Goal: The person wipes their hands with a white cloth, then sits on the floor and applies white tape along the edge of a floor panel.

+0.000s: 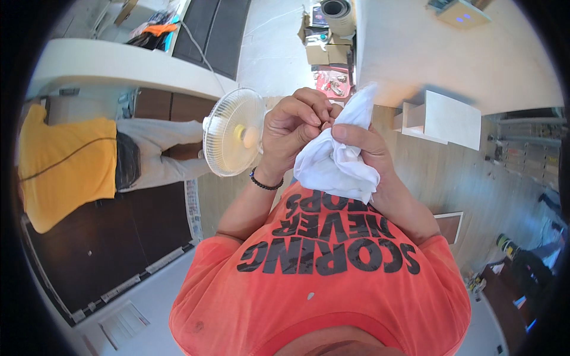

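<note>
I see the cloth [338,181] just right of the middle of the frame, held up in front of the red shirt [320,296]. It is plain white, soft and crumpled, with a narrow peak pointing to the upper right and a wider, bunched part below; a thick fold curls across its middle, with pale bluish shadows in the creases. The right hand [369,144] grasps it, thumb lying over the front. The left hand [291,123], with a dark bracelet [265,183] at its wrist, has its fingers curled and the tips drawn together at the cloth's left edge; from here I can't tell whether they pinch anything. Left of that hand I see a fan [234,133], and farther left a person in yellow [71,166].
</note>
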`<action>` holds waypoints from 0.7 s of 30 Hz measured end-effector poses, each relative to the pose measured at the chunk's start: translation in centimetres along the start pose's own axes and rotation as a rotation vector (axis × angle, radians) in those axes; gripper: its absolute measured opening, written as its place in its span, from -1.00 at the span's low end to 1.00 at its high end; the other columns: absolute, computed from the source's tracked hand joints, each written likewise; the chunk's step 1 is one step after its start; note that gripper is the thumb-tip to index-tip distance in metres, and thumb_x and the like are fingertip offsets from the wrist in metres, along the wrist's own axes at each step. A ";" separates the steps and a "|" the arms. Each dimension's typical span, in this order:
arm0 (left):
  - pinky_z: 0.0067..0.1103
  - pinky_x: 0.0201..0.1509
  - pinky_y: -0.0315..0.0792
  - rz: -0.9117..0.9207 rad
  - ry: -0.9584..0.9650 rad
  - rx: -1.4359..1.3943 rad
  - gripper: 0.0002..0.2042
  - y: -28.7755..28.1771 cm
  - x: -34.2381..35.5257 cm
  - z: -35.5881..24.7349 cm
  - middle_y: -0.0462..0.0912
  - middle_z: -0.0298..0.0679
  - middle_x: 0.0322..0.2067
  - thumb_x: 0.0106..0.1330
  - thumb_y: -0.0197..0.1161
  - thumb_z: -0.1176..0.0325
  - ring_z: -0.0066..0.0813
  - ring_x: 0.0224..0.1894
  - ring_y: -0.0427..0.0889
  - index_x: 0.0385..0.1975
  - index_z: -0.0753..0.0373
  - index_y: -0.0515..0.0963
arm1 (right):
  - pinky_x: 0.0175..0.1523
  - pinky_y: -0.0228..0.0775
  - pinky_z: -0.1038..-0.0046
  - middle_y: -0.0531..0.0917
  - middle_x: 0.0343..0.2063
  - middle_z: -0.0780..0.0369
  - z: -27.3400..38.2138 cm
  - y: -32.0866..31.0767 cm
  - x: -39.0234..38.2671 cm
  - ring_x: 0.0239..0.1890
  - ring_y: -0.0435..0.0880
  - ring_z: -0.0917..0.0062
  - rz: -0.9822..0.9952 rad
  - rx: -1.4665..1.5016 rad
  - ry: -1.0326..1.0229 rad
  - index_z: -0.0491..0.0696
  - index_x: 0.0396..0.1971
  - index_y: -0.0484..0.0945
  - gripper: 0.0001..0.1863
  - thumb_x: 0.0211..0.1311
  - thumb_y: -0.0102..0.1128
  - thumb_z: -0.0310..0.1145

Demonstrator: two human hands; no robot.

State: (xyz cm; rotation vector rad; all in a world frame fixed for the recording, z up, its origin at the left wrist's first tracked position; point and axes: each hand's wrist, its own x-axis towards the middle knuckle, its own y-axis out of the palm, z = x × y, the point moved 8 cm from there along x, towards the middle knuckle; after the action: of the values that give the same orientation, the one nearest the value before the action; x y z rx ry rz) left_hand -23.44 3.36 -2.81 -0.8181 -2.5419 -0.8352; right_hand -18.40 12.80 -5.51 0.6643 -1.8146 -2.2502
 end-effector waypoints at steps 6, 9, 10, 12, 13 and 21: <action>-0.35 0.13 0.47 0.082 0.007 0.093 -0.87 -0.3 1.4 0.3 0.65 -0.17 -0.23 0.32 0.42 0.41 -0.28 -0.03 0.54 -0.22 0.25 0.62 | -0.03 0.61 0.44 0.67 -0.20 0.24 0.4 -0.5 0.0 -0.14 0.73 0.52 -0.023 0.004 -0.041 -0.13 0.00 0.52 -0.62 0.19 0.38 -0.58; -0.36 0.11 0.47 0.099 0.007 0.114 -0.87 -0.9 1.6 0.2 0.69 -0.17 -0.28 0.29 0.44 0.43 -0.26 -0.03 0.55 -0.24 0.25 0.65 | -0.04 0.61 0.43 0.67 -0.22 0.25 0.2 -0.1 -0.1 -0.16 0.73 0.52 -0.053 -0.003 -0.055 -0.12 -0.01 0.52 -0.63 0.19 0.37 -0.58; -0.36 0.11 0.47 0.100 0.000 0.111 -0.87 -0.9 1.6 0.1 0.70 -0.17 -0.28 0.28 0.45 0.43 -0.25 -0.03 0.55 -0.25 0.25 0.65 | -0.05 0.61 0.43 0.67 -0.22 0.25 0.1 -0.1 -0.1 -0.16 0.73 0.52 -0.066 -0.009 -0.056 -0.12 -0.01 0.52 -0.64 0.20 0.37 -0.58; -0.37 0.09 0.47 0.105 -0.005 0.116 -0.87 -1.1 1.5 -0.1 0.72 -0.16 -0.29 0.27 0.45 0.44 -0.24 -0.04 0.55 -0.26 0.25 0.66 | -0.05 0.61 0.43 0.67 -0.23 0.25 -0.1 -0.3 -0.1 -0.16 0.73 0.52 -0.076 -0.012 -0.040 -0.11 -0.02 0.53 -0.65 0.20 0.38 -0.58; -0.36 0.08 0.47 0.109 -0.002 0.124 -0.87 -1.2 1.5 -0.2 0.73 -0.16 -0.29 0.26 0.46 0.44 -0.24 -0.05 0.56 -0.26 0.26 0.67 | -0.06 0.61 0.42 0.67 -0.23 0.25 -0.2 -0.3 -0.1 -0.17 0.73 0.52 -0.082 -0.014 -0.031 -0.11 -0.03 0.53 -0.65 0.20 0.38 -0.57; -0.33 0.00 0.52 0.191 0.041 0.306 -0.88 -1.5 1.3 -2.6 0.75 -0.14 -0.32 0.26 0.44 0.49 -0.19 -0.10 0.61 -0.25 0.28 0.67 | -0.15 0.61 0.44 0.69 -0.28 0.24 -0.3 0.2 -0.4 -0.25 0.74 0.53 -0.145 -0.193 -0.018 -0.11 -0.09 0.55 -0.67 0.17 0.44 -0.53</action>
State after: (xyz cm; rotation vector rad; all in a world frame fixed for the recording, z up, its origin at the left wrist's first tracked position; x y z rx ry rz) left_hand -25.05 1.28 -0.86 -0.9124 -2.4244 -0.3868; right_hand -18.00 12.65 -5.26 0.7633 -1.5756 -2.4916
